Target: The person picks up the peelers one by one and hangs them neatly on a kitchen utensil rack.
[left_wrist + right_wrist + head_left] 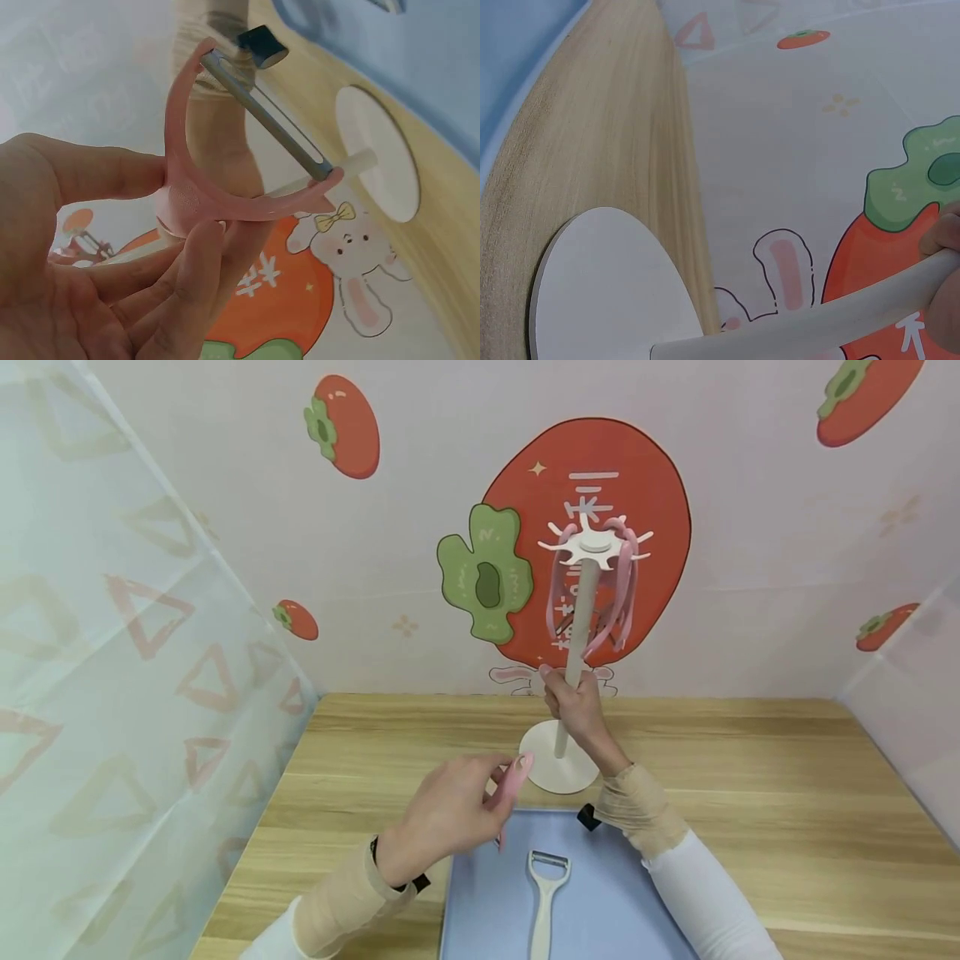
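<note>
A glossy pink plastic Y-shaped peeler (184,199) is in the left hand (450,802), in front of the stand and above the near-left part of the blue rectangular tray (615,893). The left grip pinches it between thumb and fingers close to its head, which leaves the holed handle end (528,761) free and facing the stand, likely so that the hole can be used. The right hand (579,703) is clenched round the pole of the off-white stand (583,610), probably to steady it; its round base (558,777) sits on the wood-grain desk (787,793) just beyond the tray. Slim pink utensils (624,581) hang from the stand's hooked white top (596,543), their number hard to tell. The held peeler's curved fork carries a slotted silvery metal blade (259,111). A white Y-shaped peeler (546,893) lies in the tray, head toward the stand.
</note>
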{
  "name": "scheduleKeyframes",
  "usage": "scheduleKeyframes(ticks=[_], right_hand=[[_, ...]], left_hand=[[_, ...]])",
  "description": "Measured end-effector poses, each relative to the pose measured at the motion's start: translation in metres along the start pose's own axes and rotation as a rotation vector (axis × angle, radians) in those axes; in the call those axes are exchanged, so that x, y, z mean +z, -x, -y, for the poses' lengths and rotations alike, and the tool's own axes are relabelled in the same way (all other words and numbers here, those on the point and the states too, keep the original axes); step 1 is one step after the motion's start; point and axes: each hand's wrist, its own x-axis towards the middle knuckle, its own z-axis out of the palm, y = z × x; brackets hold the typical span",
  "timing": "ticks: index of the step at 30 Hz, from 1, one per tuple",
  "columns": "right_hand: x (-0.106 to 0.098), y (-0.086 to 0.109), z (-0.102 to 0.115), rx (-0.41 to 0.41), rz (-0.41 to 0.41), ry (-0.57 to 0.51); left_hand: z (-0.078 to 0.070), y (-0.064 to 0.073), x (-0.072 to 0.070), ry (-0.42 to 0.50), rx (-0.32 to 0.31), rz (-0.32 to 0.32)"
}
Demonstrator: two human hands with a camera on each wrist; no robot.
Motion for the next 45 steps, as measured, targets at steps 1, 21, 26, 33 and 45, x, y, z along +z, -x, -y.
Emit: scheduleKeyframes(ticks=[1, 21, 26, 33, 45], right_hand=[[0.000, 0.000, 0.000, 0.002, -0.002, -0.002], [-0.002, 0.001, 0.000, -0.005, 0.004, -0.009], [-0.001, 0.001, 0.000, 0.002, 0.007, -0.019], [0.000, 0.000, -0.001, -0.010, -0.003, -0.015], [0.000, 0.001, 0.003, 0.010, 0.000, 0.031]], left_hand=[[-0.002, 0.000, -0.002, 0.007, 0.010, -0.014], [-0.016, -0.012, -0.037, 0.075, 0.205, -0.193], [-0.018, -0.014, -0.045, 0.089, 0.209, -0.218], [-0.017, -0.018, -0.053, 0.134, 0.286, -0.278], [-0.012, -0.033, -0.060, 0.305, 0.379, -0.462]])
